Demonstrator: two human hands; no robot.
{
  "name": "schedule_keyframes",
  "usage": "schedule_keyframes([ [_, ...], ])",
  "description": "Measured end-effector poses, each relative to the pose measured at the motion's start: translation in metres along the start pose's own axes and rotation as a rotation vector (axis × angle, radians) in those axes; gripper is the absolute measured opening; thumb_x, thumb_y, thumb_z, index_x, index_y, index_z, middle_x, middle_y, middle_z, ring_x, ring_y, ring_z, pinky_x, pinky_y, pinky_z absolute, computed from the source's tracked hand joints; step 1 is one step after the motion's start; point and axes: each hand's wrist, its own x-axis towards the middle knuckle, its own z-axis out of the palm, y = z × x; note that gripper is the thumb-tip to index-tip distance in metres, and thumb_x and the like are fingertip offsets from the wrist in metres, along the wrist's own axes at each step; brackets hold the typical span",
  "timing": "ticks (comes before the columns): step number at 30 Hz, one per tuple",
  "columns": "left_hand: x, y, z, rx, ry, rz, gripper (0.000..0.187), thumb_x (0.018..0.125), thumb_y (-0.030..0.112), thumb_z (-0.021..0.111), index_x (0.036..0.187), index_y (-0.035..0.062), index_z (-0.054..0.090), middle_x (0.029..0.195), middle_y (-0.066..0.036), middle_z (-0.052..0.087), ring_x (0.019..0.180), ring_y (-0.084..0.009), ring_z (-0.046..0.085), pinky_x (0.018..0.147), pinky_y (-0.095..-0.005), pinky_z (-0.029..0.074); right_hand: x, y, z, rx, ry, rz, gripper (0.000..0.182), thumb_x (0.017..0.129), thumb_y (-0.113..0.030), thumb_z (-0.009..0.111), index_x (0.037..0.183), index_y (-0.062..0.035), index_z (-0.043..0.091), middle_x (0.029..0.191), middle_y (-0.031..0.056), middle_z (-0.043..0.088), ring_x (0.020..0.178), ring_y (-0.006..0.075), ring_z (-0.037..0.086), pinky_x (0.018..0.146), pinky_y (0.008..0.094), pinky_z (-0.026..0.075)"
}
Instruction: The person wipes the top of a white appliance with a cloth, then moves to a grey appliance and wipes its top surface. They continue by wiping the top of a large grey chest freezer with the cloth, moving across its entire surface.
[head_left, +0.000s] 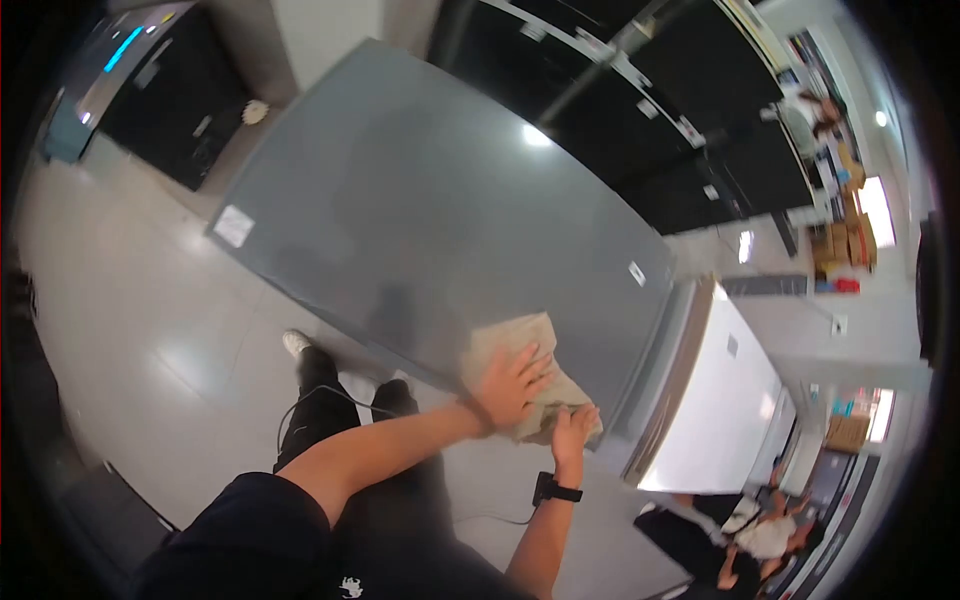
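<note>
A crumpled tan cloth (pixel 530 335) lies on the near edge of a large grey panel (pixel 440 190), which looks like the side or door of an appliance. My left hand (pixel 513 388) rests flat on the cloth with its fingers spread. Close by on the right, my right hand (pixel 574 430) bends its fingers over the cloth's lower corner and appears to grip it. A black band with a small dark device (pixel 556 489) is on my right wrist. The part of the cloth under both palms is hidden.
A white panel (pixel 715 395) stands right of the grey one. Black cabinets (pixel 590 100) line the far side, and a dark appliance (pixel 180 95) stands at upper left. A thin cable (pixel 290 408) passes by my legs. Another person (pixel 765 530) is at lower right.
</note>
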Motion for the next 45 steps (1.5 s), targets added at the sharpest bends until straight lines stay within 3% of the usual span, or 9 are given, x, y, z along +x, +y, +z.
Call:
schedule_keyframes([
  [8, -0.129, -0.151, -0.076, -0.011, 0.27, -0.221, 0.054, 0.088, 0.042, 0.06, 0.137, 0.0193, 0.057, 0.157, -0.006, 0.04, 0.148, -0.0296, 0.029, 0.108, -0.0651, 0.03, 0.005, -0.157, 0.11, -0.567, -0.008, -0.271, 0.095, 0.099, -0.055, 0.044, 0.152, 0.0168, 0.01, 0.159, 0.0407, 0.005, 0.15, 0.0525, 0.002, 0.122, 0.0535, 0.004],
  [15, -0.229, -0.296, -0.153, 0.034, 0.323, -0.573, 0.056, 0.09, 0.046, 0.06, 0.141, 0.0232, 0.053, 0.161, -0.006, 0.032, 0.152, -0.0316, 0.02, 0.109, -0.0712, 0.025, -0.036, -0.372, 0.219, -0.727, -0.036, -0.697, 0.085, 0.1, -0.045, 0.046, 0.151, 0.0154, 0.017, 0.157, 0.0402, 0.014, 0.149, 0.0535, 0.009, 0.121, 0.0557, 0.008],
  [18, -0.249, -0.333, -0.175, 0.029, 0.386, -0.618, 0.055, 0.089, 0.044, 0.061, 0.139, 0.0218, 0.056, 0.16, -0.007, 0.034, 0.151, -0.0316, 0.022, 0.108, -0.0713, 0.026, -0.044, -0.426, 0.267, -0.718, 0.211, -0.892, 0.054, 0.097, -0.032, 0.048, 0.128, 0.01, 0.057, 0.141, 0.0287, 0.051, 0.131, 0.045, 0.046, 0.115, 0.0578, 0.026],
  [21, -0.248, -0.337, -0.179, 0.005, 0.383, -0.589, 0.05, 0.089, 0.039, 0.059, 0.136, 0.0196, 0.058, 0.156, -0.009, 0.039, 0.15, -0.0317, 0.025, 0.107, -0.0705, 0.028, -0.049, -0.432, 0.272, -0.728, 0.245, -1.102, 0.049, 0.095, -0.026, 0.048, 0.129, 0.0083, 0.058, 0.143, 0.0262, 0.05, 0.135, 0.0461, 0.043, 0.116, 0.0579, 0.025],
  [24, -0.243, -0.332, -0.163, 0.057, 0.565, -0.544, 0.039, 0.093, 0.026, 0.054, 0.129, 0.0136, 0.062, 0.146, -0.008, 0.051, 0.144, -0.0285, 0.035, 0.108, -0.0613, 0.033, -0.059, -0.441, 0.259, -0.645, -0.083, -0.928, 0.065, 0.103, -0.027, 0.042, 0.152, 0.0102, 0.021, 0.158, 0.037, 0.015, 0.148, 0.0527, 0.01, 0.121, 0.055, 0.012],
  [27, -0.225, -0.341, -0.131, 0.021, 0.693, -0.515, 0.033, 0.093, 0.023, 0.056, 0.121, 0.0113, 0.067, 0.139, -0.005, 0.056, 0.138, -0.024, 0.043, 0.11, -0.0435, 0.038, -0.073, -0.452, 0.256, -0.738, -0.085, -0.892, 0.063, 0.104, -0.026, 0.041, 0.153, 0.0097, 0.021, 0.158, 0.0371, 0.014, 0.148, 0.0532, 0.011, 0.122, 0.0549, 0.011],
  [31, -0.246, -0.372, -0.167, -0.371, 0.476, -0.421, 0.025, 0.094, 0.021, 0.054, 0.112, 0.0085, 0.067, 0.134, -0.007, 0.059, 0.13, -0.0249, 0.051, 0.104, -0.0406, 0.044, -0.075, -0.474, 0.281, -0.706, -0.051, -0.776, 0.063, 0.103, -0.024, 0.042, 0.152, 0.0104, 0.021, 0.159, 0.0365, 0.012, 0.148, 0.0532, 0.011, 0.122, 0.0534, 0.01],
  [39, -0.318, -0.454, -0.242, -0.672, 0.339, -0.458, 0.022, 0.095, 0.01, 0.05, 0.111, 0.0031, 0.063, 0.122, -0.017, 0.062, 0.116, -0.035, 0.059, 0.1, -0.044, 0.047, -0.201, -0.621, 0.309, -0.792, -0.234, -0.747, 0.056, 0.105, -0.019, 0.038, 0.151, 0.0106, 0.026, 0.155, 0.0374, 0.024, 0.146, 0.0497, 0.02, 0.121, 0.048, 0.018],
  [45, -0.385, -0.578, -0.284, -0.703, 0.219, -0.393, 0.038, 0.093, 0.02, 0.056, 0.129, 0.0076, 0.059, 0.124, -0.019, 0.063, 0.12, -0.0377, 0.057, 0.103, -0.0449, 0.045, -0.154, -0.654, 0.408, -0.056, -0.006, -0.907, 0.041, 0.106, -0.022, 0.04, 0.131, 0.0086, 0.047, 0.126, 0.0342, 0.055, 0.12, 0.0496, 0.051, 0.099, 0.0508, 0.041],
])
